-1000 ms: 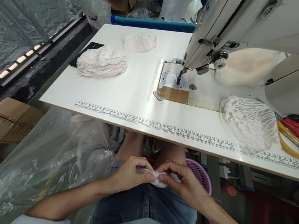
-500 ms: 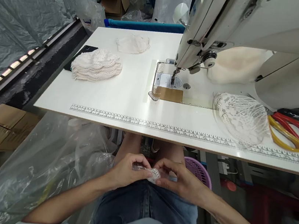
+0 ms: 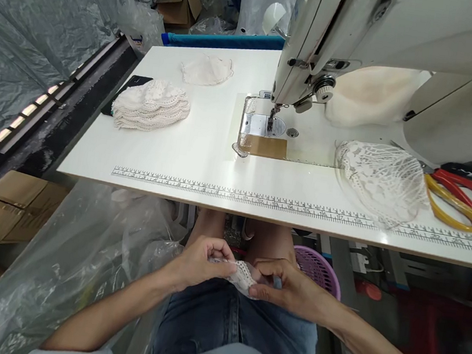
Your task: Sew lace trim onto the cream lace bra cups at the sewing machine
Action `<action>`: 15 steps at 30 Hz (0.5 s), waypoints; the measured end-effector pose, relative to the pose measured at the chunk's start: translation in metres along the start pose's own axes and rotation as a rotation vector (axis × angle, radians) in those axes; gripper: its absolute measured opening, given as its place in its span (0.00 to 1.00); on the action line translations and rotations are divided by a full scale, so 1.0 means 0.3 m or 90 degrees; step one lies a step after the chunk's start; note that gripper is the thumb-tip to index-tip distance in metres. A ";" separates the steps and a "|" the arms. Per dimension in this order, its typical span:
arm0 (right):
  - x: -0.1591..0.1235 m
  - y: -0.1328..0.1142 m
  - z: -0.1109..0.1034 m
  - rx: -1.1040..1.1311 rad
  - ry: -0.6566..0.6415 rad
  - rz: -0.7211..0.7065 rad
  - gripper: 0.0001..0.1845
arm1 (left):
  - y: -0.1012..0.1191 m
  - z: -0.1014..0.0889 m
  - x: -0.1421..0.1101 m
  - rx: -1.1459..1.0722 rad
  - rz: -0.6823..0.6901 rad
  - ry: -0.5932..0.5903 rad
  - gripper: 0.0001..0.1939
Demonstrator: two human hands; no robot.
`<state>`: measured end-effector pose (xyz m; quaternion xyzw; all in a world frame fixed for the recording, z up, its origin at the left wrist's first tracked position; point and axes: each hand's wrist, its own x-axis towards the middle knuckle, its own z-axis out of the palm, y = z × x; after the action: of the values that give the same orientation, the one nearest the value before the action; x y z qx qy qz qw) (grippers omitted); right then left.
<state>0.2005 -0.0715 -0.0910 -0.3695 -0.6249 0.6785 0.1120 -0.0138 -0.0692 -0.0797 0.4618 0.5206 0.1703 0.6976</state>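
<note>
Over my lap, a small piece of white lace (image 3: 242, 275) is stretched between both hands. My left hand (image 3: 206, 262) is closed, pinching its left end between thumb and fingers. At the other end my right hand (image 3: 280, 283) is closed on the lace too, thumb below and fingers curled above. Part of the lace is hidden by the fingers. Beyond the hands, on the white table (image 3: 203, 160), lie a stack of lace pieces (image 3: 152, 105) at the left, a single sheer piece (image 3: 207, 71) behind it and a lace heap (image 3: 380, 182) at the right.
A sewing machine (image 3: 311, 47) stands over the table, its needle above the metal plate. Scissors (image 3: 465, 200) with red and yellow handles lie at the right. A ruler strip (image 3: 233, 194) runs along the front edge. Below are a purple basket (image 3: 319, 271), clear plastic (image 3: 94, 251) and a cardboard box (image 3: 14, 207).
My hands have drawn slightly apart, and more of the lace shows between them. The whole view has shifted a little. Things on the table lie as before.
</note>
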 end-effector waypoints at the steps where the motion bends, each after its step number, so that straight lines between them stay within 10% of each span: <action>1: -0.003 0.003 0.000 -0.005 0.000 0.002 0.16 | 0.001 -0.005 0.000 -0.034 -0.012 -0.002 0.14; 8: -0.055 0.008 -0.024 -0.006 -0.050 0.038 0.13 | 0.006 -0.031 -0.001 -0.158 -0.059 -0.036 0.16; 15: -0.021 -0.037 -0.017 0.030 -0.016 -0.001 0.13 | 0.034 -0.009 0.006 0.118 0.084 -0.095 0.09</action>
<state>0.2047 -0.0691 -0.0781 -0.3575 -0.6103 0.6977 0.1137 -0.0131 -0.0614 -0.0726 0.5688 0.4495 0.1319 0.6760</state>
